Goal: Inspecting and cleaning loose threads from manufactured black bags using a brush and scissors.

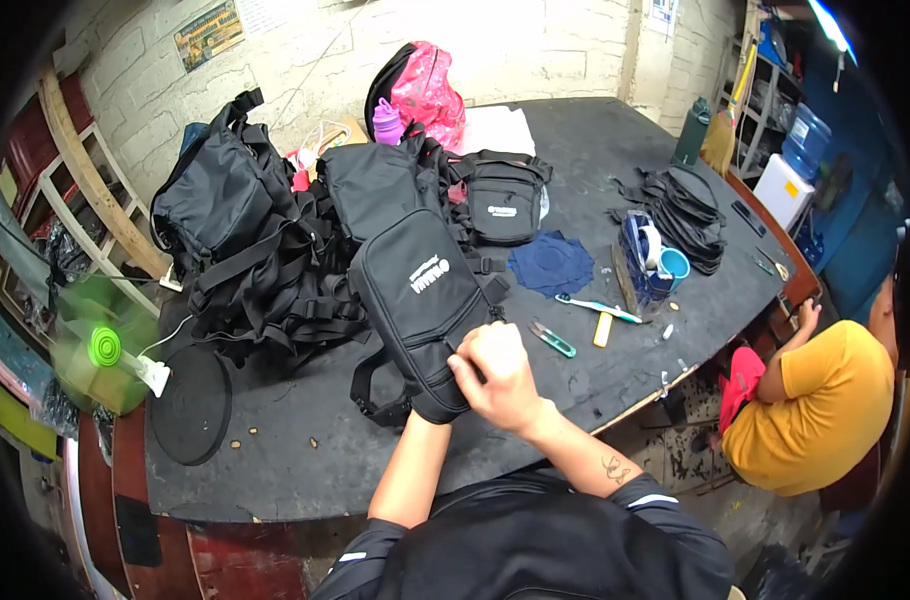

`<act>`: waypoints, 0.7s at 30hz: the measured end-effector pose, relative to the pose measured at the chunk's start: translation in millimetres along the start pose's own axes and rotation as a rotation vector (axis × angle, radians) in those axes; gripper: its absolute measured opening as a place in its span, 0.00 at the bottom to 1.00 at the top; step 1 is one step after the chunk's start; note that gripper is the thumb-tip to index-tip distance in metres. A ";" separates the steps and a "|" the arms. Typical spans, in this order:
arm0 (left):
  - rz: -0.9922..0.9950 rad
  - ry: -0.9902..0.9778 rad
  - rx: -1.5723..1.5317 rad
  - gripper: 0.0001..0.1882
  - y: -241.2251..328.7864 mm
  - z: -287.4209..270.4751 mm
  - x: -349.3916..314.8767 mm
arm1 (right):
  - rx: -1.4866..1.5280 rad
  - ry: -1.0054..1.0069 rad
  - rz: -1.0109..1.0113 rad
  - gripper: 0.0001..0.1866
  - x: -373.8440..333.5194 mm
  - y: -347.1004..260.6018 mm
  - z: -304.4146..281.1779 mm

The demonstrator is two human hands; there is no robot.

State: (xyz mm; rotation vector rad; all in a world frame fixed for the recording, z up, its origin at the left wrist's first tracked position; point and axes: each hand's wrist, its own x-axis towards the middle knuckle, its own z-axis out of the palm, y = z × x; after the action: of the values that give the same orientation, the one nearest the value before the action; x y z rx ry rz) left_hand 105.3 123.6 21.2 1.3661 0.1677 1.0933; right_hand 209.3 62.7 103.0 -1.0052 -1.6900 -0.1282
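A black sling bag (415, 285) with a white print and zipped front pockets is tilted up in front of me over the table. My right hand (497, 375) is closed at the bag's lower right edge, fingers curled against the fabric. My left forearm (411, 465) runs up to the bag's lower end; the left hand itself is hidden behind or inside the bag. A black strap with a buckle (380, 400) hangs at the bag's lower left. Right of my right hand lie a green-handled thread snipper (553, 340) and a toothbrush (600, 307).
Black bags and straps (280, 270) are heaped at left, near a spinning green fan (105, 347). Behind stand a small black pouch bag (505, 200) and a pink backpack (430, 95). Blue fabric pieces (552, 263) lie mid-table. A person in yellow (820, 410) sits at right.
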 end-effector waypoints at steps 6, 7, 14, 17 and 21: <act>-0.177 0.450 -0.834 0.28 48.4 20.9 8.2 | 0.124 0.169 0.663 0.14 -13.5 81.4 -34.7; -0.194 0.413 -0.893 0.28 56.0 21.5 11.2 | 0.246 0.130 0.821 0.21 -25.5 84.8 -45.0; -0.066 0.328 -0.221 0.30 -78.5 0.0 1.9 | 1.889 0.087 0.997 0.31 -21.9 62.0 -25.9; -0.103 0.063 -0.314 0.38 -19.3 62.5 3.8 | 1.846 0.304 1.000 0.27 -33.6 93.2 -34.2; -0.167 0.382 -1.085 0.27 10.7 8.9 5.6 | 1.859 0.204 0.977 0.24 -45.2 101.9 -40.1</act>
State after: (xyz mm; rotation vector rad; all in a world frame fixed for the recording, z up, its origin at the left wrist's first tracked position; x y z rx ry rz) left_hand 108.6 119.5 35.2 0.1696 -0.0452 1.0389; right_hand 308.3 80.4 40.6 -0.1562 -0.3957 1.5890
